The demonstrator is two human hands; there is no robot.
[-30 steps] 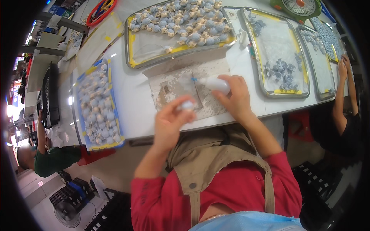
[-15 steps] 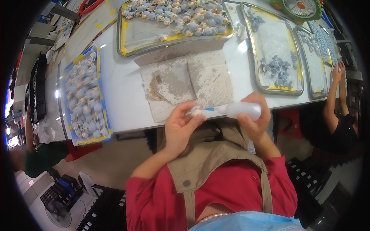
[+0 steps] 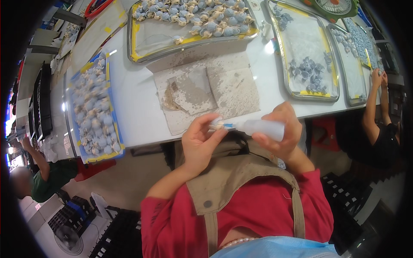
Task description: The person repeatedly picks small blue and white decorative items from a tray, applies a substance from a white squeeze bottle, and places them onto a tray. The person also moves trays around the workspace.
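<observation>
Between the thumb and fingers of my left hand (image 3: pixel 198 144) is a small blue-and-cream figurine (image 3: pixel 217 123), partly hidden by the fingertips. My right hand (image 3: pixel 287 134) is wrapped round a translucent white squeeze bottle (image 3: pixel 263 129), which lies nearly level. Its thin blue nozzle (image 3: pixel 229 125) points left and reaches the figurine; whether the tip touches it, I cannot tell. Both hands are just off the table's near edge, in front of a stained cardboard sheet (image 3: pixel 234 90).
A metal tray (image 3: pixel 150 36) of similar figurines lies beyond the cardboard. A blue-rimmed tray (image 3: pixel 115 124) of them stands at left. At right is a tray (image 3: pixel 306 51) with dark blue-grey pieces, near a green fan (image 3: pixel 337 8). Co-workers' arms (image 3: pixel 372 101) show at both sides.
The squeeze bottle has tipped so its base sits slightly lower, and my right hand's grip has shifted with it. My left hand has hardly moved. The co-worker at left has moved an arm.
</observation>
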